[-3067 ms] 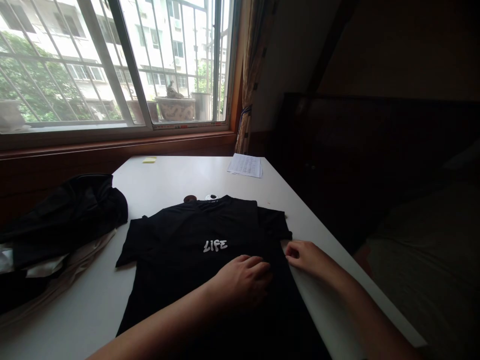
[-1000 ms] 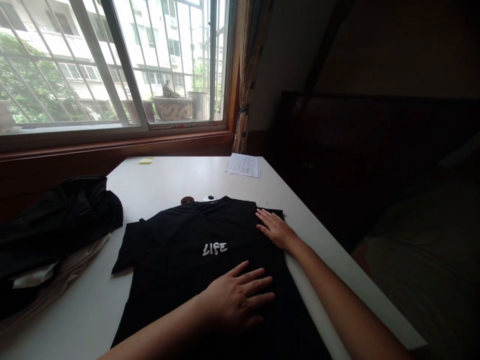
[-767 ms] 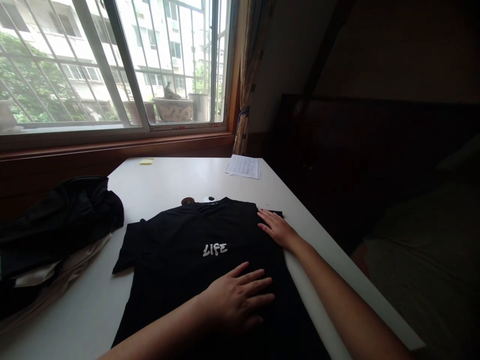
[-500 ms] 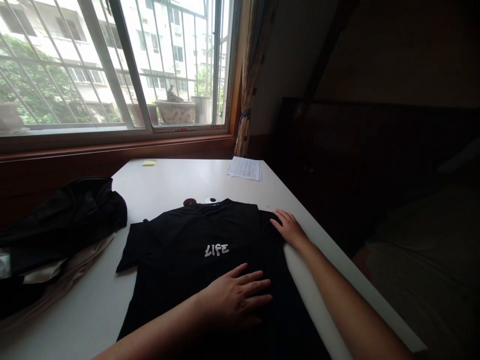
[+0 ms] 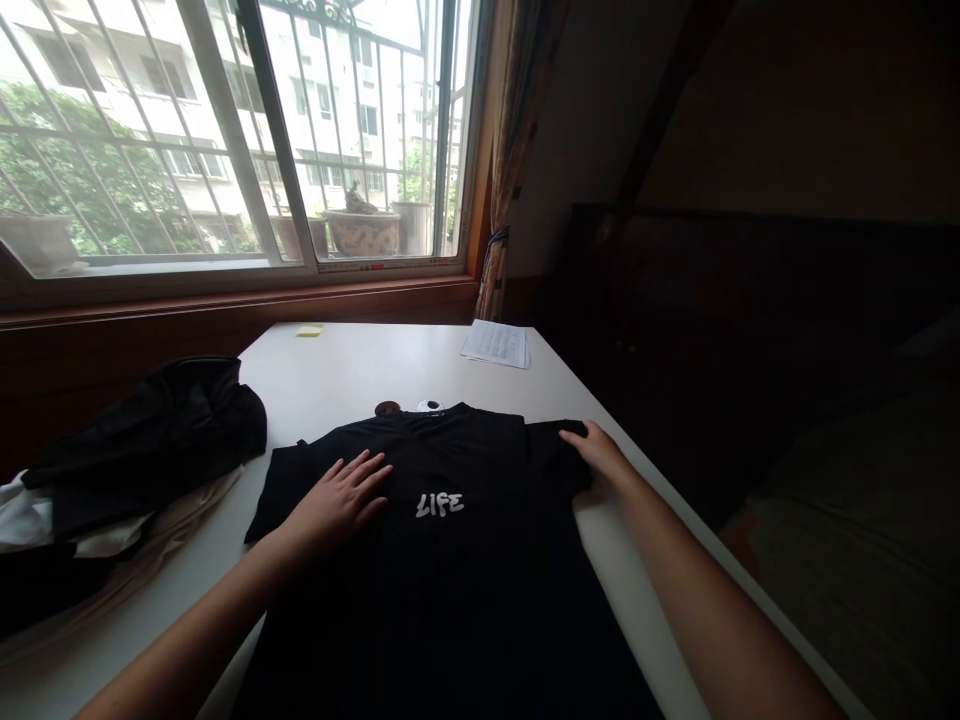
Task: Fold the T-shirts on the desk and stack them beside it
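A black T-shirt point(image 5: 450, 590) with white lettering lies spread on the white table, its collar toward the window. My left hand point(image 5: 341, 497) rests flat on the shirt near the left shoulder, fingers spread. At the right sleeve, my right hand point(image 5: 596, 450) pinches the sleeve's outer edge between thumb and fingers. Just beyond the collar sit a brown round disc point(image 5: 388, 408) and a white round disc point(image 5: 430, 407) with a dark centre, both partly hidden by the shirt.
The white table point(image 5: 360, 360) holds a heap of dark clothes point(image 5: 165, 420) at the left, with white and beige fabric under it. Papers point(image 5: 496, 344) and a yellow sticky note point(image 5: 309, 330) lie at the far edge. Behind stand a barred window and a curtain point(image 5: 495, 250).
My left hand has moved left and away from me, from the shirt's middle to its left shoulder. My right hand has gone from lying on the right sleeve to gripping its edge, and the sleeve is straighter.
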{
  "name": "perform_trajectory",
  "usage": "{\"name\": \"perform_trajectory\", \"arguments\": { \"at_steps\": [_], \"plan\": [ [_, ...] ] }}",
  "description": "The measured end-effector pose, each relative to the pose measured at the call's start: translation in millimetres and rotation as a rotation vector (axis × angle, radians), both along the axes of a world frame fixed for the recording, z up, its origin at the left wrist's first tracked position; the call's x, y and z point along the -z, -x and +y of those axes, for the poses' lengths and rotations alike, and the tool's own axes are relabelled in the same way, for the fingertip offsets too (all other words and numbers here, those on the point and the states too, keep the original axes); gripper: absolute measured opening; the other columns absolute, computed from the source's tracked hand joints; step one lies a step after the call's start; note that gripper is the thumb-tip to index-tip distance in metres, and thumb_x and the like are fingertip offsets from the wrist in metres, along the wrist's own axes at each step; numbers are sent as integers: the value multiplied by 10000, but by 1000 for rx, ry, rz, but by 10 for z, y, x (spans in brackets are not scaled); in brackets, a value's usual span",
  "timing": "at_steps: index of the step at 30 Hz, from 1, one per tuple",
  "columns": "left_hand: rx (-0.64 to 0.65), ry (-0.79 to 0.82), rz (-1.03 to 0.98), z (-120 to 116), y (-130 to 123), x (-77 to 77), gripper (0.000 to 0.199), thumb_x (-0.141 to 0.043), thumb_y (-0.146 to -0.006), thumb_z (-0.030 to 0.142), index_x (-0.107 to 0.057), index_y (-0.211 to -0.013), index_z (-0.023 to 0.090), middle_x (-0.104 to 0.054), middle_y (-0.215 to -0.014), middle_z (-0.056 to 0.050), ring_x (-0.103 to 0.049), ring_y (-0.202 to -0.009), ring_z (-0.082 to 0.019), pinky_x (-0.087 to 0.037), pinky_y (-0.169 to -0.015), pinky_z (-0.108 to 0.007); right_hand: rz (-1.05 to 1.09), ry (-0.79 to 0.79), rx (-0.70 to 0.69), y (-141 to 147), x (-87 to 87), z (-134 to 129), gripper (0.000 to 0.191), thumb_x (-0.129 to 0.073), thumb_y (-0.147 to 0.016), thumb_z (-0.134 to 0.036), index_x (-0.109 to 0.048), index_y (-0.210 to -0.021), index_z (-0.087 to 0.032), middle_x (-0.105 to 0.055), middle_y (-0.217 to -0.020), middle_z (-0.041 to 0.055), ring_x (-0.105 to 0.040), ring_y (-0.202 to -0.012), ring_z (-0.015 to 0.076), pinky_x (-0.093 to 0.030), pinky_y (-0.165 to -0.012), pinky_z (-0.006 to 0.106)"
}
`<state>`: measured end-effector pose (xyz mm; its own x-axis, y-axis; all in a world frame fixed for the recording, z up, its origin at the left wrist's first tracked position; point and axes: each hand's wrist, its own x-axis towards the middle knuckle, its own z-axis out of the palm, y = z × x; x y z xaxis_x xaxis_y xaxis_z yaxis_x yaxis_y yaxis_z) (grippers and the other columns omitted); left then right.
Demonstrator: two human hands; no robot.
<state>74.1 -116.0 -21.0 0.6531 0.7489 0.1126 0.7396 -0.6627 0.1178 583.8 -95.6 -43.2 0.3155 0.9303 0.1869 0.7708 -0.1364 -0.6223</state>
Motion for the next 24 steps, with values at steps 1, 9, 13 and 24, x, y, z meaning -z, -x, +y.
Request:
{"name": "perform_trajectory", "arguments": {
  "at_steps": [1, 9, 13, 24],
  "plan": [
    [-20, 16, 21, 15, 28, 11, 527, -420, -1038, 509, -403, -1530, 320, -358, -1621, -39, -275, -1511, -316, -268, -1189, -601, 36, -18, 49, 26, -27, 1, 411, -510, -885, -503, -606, -1131, -188, -735, -1002, 124, -692, -852, 259, -531, -750, 371],
    [-161, 124, 121, 33, -79, -28, 555, -378, -1034, 537, -324, -1559, 367, -226, -1668, 10, -146, -1540, -364, -195, -1146, -737, 85, -198, 291, 283, -268, -196, 398, -551, -847, -524, -550, -1109, -225, -695, -1048, 111, -665, -954, 302, -509, -809, 407],
    [-208, 170, 143, 58, -153, -57, 562, -366, -1032, 545, -311, -1564, 369, -206, -1673, 9, -119, -1538, -397, -188, -1098, -802, -5, -364, 240, 465, -422, -362, 332, -539, -886, -505, -575, -1075, -234, -711, -1058, 114, -671, -974, 299, -509, -805, 395],
    [-230, 182, 153, 83, -221, -71, 555, -368, -1037, 528, -294, -1568, 383, -183, -1680, -8, -96, -1538, -412, -175, -1069, -834, -66, -134, -518, 1315, -1059, -686, 363, -511, -982, -416, -557, -1326, -308, -743, -1076, 26, -680, -675, 160, -564, -680, 323]
  ]
}}
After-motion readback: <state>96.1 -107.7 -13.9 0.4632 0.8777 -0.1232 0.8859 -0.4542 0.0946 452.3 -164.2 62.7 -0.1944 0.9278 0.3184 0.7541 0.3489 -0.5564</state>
